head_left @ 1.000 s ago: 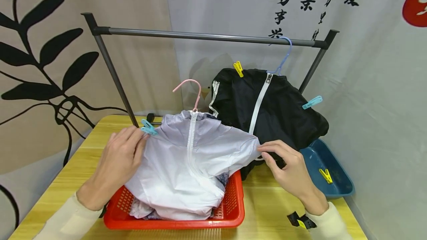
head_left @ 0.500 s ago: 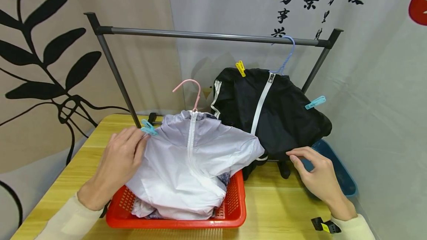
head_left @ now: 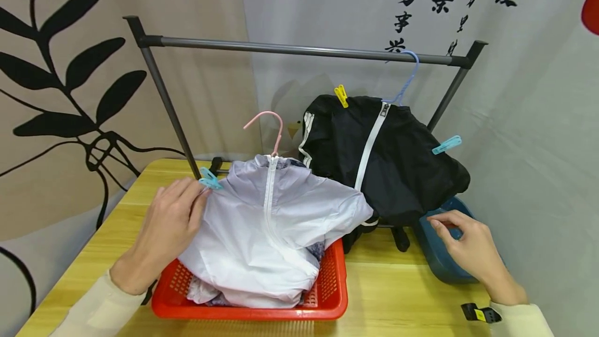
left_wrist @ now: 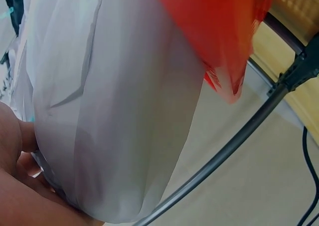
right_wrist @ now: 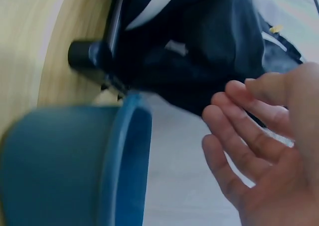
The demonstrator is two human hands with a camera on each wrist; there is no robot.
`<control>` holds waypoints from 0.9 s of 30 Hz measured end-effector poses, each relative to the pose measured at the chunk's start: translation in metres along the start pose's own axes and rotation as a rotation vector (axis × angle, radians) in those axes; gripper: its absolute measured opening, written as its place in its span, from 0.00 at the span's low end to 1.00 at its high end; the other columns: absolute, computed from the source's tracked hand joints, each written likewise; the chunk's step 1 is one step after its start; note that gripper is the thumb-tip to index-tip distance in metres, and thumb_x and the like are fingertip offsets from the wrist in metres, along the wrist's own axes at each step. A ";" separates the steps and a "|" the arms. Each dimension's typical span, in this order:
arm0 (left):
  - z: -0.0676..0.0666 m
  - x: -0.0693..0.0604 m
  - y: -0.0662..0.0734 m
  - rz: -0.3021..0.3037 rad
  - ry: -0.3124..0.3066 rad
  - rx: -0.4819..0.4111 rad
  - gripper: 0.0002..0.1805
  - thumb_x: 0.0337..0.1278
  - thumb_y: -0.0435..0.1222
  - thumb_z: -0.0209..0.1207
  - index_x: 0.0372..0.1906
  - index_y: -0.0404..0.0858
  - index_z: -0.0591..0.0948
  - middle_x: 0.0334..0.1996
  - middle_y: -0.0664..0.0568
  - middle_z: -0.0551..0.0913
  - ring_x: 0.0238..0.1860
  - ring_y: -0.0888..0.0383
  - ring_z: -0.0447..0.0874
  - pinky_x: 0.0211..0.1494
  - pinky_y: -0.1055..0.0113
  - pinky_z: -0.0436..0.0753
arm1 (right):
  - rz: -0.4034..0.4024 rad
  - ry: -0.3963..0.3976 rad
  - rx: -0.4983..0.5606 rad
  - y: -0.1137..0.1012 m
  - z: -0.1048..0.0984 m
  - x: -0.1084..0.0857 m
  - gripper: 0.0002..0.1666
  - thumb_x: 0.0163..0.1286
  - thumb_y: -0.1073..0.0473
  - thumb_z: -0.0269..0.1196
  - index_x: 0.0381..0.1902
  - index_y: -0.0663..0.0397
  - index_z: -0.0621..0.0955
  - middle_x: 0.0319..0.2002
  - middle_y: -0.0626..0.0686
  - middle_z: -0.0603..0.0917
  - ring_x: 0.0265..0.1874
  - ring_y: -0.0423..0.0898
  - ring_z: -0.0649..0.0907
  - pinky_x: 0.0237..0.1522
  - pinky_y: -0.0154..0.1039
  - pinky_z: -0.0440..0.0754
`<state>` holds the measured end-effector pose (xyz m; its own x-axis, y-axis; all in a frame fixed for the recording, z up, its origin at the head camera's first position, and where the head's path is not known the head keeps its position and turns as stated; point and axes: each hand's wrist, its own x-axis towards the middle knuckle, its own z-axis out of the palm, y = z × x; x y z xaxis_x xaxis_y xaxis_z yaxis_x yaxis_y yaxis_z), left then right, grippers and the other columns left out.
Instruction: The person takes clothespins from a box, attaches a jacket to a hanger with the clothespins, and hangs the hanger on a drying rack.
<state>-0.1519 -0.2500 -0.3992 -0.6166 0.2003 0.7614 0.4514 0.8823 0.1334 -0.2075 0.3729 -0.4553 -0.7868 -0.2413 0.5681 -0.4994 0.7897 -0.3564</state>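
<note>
A pale lilac-white zip jacket (head_left: 243,243) lies over the red basket (head_left: 342,295), with a pink hanger (head_left: 280,131) sticking out of its collar. My left hand (head_left: 170,217) grips the jacket's left shoulder, just below a light-blue clothespin (head_left: 210,179) clipped there. In the left wrist view the thumb and fingers hold the edge of the jacket cloth (left_wrist: 119,126). My right hand (head_left: 474,248) is over the blue basin (head_left: 437,261), fingers loosely bent and holding nothing. The right wrist view has the fingers (right_wrist: 234,158) beside the basin's rim (right_wrist: 122,151).
A black jacket (head_left: 402,170) hangs by a blue hanger (head_left: 410,79) from the grey rack bar (head_left: 290,49), with a yellow clothespin (head_left: 341,96) and a light-blue clothespin (head_left: 446,144) on it. The rack stands on a wooden table (head_left: 388,295), a printed curtain behind.
My right hand has let go of the pale jacket's right sleeve and moved right, to the basin. The left hand keeps its grip in place. The view has shifted slightly.
</note>
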 end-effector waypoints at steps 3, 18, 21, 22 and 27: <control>-0.001 0.001 0.000 -0.003 -0.002 0.000 0.03 0.78 0.28 0.69 0.49 0.35 0.89 0.39 0.44 0.89 0.41 0.44 0.89 0.40 0.60 0.65 | 0.042 -0.073 -0.040 0.011 -0.006 0.002 0.11 0.75 0.67 0.79 0.49 0.47 0.96 0.44 0.49 0.96 0.40 0.23 0.84 0.40 0.25 0.81; -0.002 0.003 0.002 -0.005 -0.011 -0.002 0.03 0.75 0.26 0.70 0.45 0.36 0.88 0.37 0.44 0.88 0.40 0.44 0.89 0.40 0.58 0.67 | 0.183 -0.557 -0.185 0.060 -0.023 0.014 0.08 0.84 0.61 0.72 0.52 0.60 0.93 0.41 0.49 0.95 0.35 0.41 0.88 0.39 0.41 0.87; -0.002 0.003 0.002 -0.007 -0.013 -0.001 0.03 0.76 0.27 0.70 0.45 0.35 0.88 0.37 0.44 0.88 0.40 0.44 0.89 0.40 0.59 0.67 | 0.171 -0.619 -0.181 0.069 -0.024 0.016 0.09 0.83 0.62 0.72 0.51 0.64 0.92 0.38 0.49 0.94 0.32 0.39 0.86 0.37 0.42 0.88; -0.002 0.003 0.002 -0.006 -0.013 0.000 0.02 0.76 0.27 0.70 0.45 0.35 0.88 0.37 0.44 0.88 0.40 0.44 0.88 0.40 0.59 0.67 | 0.170 -0.637 -0.183 0.071 -0.024 0.016 0.10 0.83 0.62 0.72 0.51 0.65 0.93 0.38 0.49 0.94 0.31 0.39 0.86 0.37 0.42 0.89; -0.003 0.002 0.001 -0.003 -0.015 0.001 0.03 0.75 0.27 0.71 0.46 0.35 0.88 0.37 0.44 0.88 0.40 0.44 0.89 0.40 0.58 0.67 | 0.190 -0.739 -0.194 0.081 -0.022 0.020 0.12 0.79 0.62 0.75 0.50 0.68 0.92 0.39 0.54 0.94 0.35 0.45 0.89 0.41 0.52 0.93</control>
<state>-0.1508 -0.2494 -0.3959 -0.6271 0.2043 0.7516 0.4490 0.8833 0.1346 -0.2560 0.4446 -0.4564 -0.9235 -0.3511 -0.1546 -0.3134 0.9229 -0.2237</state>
